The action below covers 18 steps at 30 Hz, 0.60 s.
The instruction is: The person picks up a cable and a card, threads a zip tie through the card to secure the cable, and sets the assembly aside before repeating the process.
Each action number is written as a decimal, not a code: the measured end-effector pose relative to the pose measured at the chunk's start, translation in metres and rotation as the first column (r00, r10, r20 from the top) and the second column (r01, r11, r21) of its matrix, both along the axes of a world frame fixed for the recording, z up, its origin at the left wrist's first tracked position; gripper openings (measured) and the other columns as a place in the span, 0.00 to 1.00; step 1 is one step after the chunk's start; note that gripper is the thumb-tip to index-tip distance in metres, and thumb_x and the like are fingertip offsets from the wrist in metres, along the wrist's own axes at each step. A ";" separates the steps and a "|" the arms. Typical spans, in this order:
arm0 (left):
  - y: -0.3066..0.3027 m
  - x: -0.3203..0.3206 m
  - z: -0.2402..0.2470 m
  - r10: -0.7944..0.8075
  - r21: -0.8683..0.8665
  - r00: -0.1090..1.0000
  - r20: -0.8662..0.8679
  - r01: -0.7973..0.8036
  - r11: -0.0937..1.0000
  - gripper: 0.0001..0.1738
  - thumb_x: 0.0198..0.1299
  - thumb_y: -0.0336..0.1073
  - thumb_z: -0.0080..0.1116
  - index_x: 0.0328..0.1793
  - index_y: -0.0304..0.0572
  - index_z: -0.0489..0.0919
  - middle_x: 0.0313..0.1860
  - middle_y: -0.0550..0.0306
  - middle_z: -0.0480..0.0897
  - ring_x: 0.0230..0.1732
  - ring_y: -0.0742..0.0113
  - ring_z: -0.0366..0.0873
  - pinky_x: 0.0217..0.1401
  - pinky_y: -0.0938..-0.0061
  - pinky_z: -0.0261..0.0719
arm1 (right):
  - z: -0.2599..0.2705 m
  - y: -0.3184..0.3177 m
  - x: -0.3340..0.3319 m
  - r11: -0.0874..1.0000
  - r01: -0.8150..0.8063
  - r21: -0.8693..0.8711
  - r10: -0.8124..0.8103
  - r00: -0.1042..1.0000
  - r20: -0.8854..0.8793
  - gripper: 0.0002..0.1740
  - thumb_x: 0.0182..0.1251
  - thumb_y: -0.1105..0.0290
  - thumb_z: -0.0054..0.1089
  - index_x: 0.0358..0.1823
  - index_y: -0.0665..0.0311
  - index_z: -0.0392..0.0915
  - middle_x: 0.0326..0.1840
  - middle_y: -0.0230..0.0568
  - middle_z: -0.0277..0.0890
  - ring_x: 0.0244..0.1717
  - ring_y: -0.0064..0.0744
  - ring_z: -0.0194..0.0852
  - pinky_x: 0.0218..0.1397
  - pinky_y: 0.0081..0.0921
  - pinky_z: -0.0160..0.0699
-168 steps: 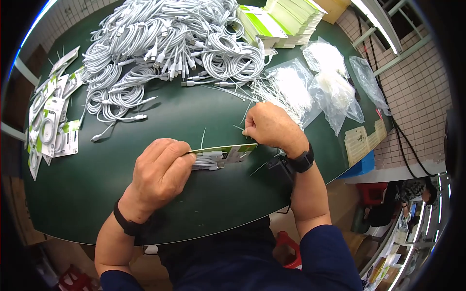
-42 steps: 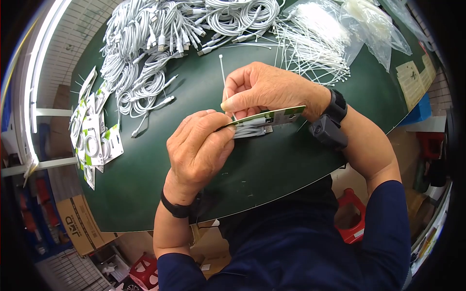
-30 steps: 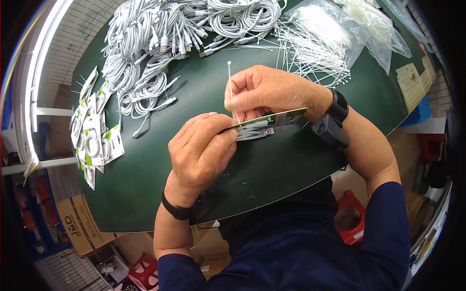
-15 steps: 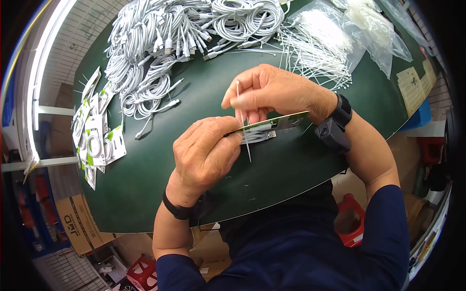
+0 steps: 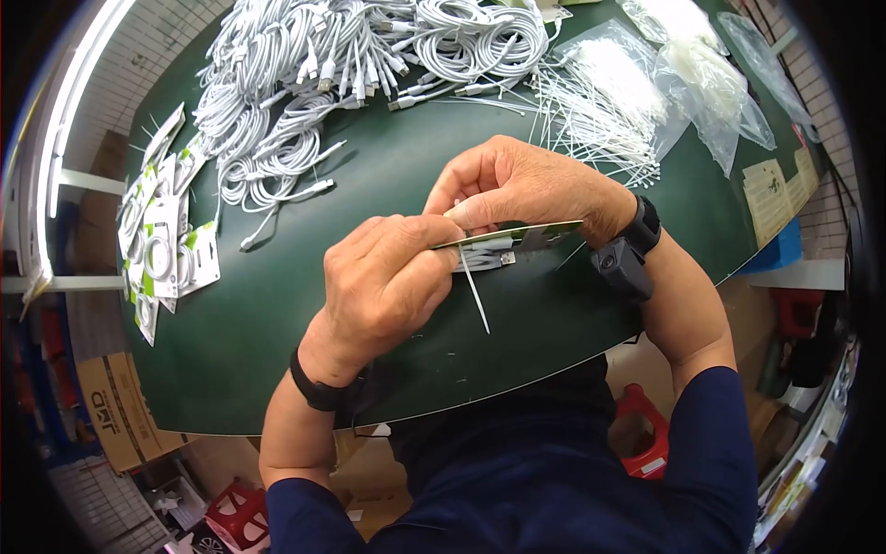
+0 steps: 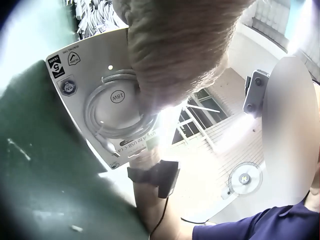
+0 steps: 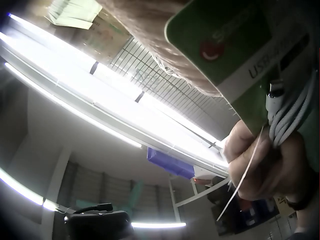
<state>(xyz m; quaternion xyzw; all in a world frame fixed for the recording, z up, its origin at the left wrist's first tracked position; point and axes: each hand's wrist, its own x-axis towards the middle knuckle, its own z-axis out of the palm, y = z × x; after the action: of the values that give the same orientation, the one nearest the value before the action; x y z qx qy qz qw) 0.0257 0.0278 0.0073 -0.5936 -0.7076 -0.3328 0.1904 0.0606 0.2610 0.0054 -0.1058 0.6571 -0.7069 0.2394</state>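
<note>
Head view: your left hand pinches one end of the flat green-and-white cardboard backing card, held level above the dark green table, probably so the thin white plastic cable tie hangs free beneath. Your right hand pinches the tie's top. The coiled white USB cable sits against the card's underside. Loose white ties lie near your right hand; finished cards well left.

We see dark-green tabletop open beside the left hand; heaped white coiled cables and white plastic ties bar the far side, carded cable packs the left.
</note>
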 end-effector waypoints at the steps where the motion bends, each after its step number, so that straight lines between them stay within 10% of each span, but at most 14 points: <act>1: 0.000 0.000 -0.001 -0.003 0.007 1.000 0.025 0.003 1.000 0.10 0.46 0.21 0.71 0.33 0.39 0.81 0.42 0.57 0.88 0.34 0.60 0.87 0.39 0.69 0.85 | -0.002 0.000 -0.001 1.000 -0.004 0.003 0.004 1.000 -0.013 0.14 0.78 0.67 0.67 0.53 0.71 0.88 0.37 0.29 0.86 0.36 0.13 0.79 0.41 0.14 0.79; 8: -0.005 0.004 0.003 0.074 0.035 0.888 0.454 -0.101 0.994 0.10 0.47 0.19 0.68 0.35 0.36 0.81 0.42 0.54 0.89 0.35 0.56 0.87 0.41 0.70 0.85 | 0.002 0.002 -0.003 0.986 0.154 0.056 -0.157 0.986 0.059 0.13 0.77 0.69 0.68 0.56 0.70 0.86 0.44 0.32 0.88 0.41 0.14 0.82 0.43 0.14 0.81; 11: -0.008 0.000 -0.001 0.108 0.038 0.803 0.586 -0.160 0.986 0.09 0.48 0.19 0.66 0.36 0.34 0.81 0.42 0.52 0.89 0.36 0.55 0.87 0.43 0.69 0.85 | 0.009 0.013 -0.007 0.868 0.496 0.008 -0.493 0.864 -0.099 0.12 0.77 0.69 0.68 0.54 0.68 0.86 0.45 0.32 0.88 0.43 0.14 0.83 0.44 0.15 0.82; 16: -0.012 -0.006 -0.009 0.127 0.044 0.739 0.662 -0.207 0.977 0.09 0.48 0.20 0.64 0.37 0.33 0.82 0.38 0.49 0.89 0.36 0.55 0.87 0.42 0.68 0.83 | 0.015 0.005 0.002 0.833 0.544 0.098 -0.434 0.754 -0.493 0.13 0.72 0.69 0.73 0.54 0.68 0.87 0.45 0.33 0.89 0.41 0.20 0.83 0.42 0.19 0.82; 18: -0.012 -0.007 -0.012 0.131 0.020 0.707 0.695 -0.201 0.979 0.08 0.49 0.21 0.64 0.37 0.33 0.83 0.35 0.48 0.88 0.34 0.55 0.86 0.40 0.67 0.82 | 0.017 -0.009 0.004 0.795 0.538 0.280 -0.146 0.618 -0.772 0.16 0.66 0.70 0.77 0.53 0.67 0.87 0.44 0.36 0.89 0.40 0.27 0.84 0.43 0.25 0.82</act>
<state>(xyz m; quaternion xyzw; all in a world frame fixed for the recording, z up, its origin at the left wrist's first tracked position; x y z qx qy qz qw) 0.0183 0.0155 -0.0048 -0.3510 -0.7613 -0.5443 -0.0297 0.0647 0.2522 0.0222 -0.1767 0.8593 -0.4516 -0.1626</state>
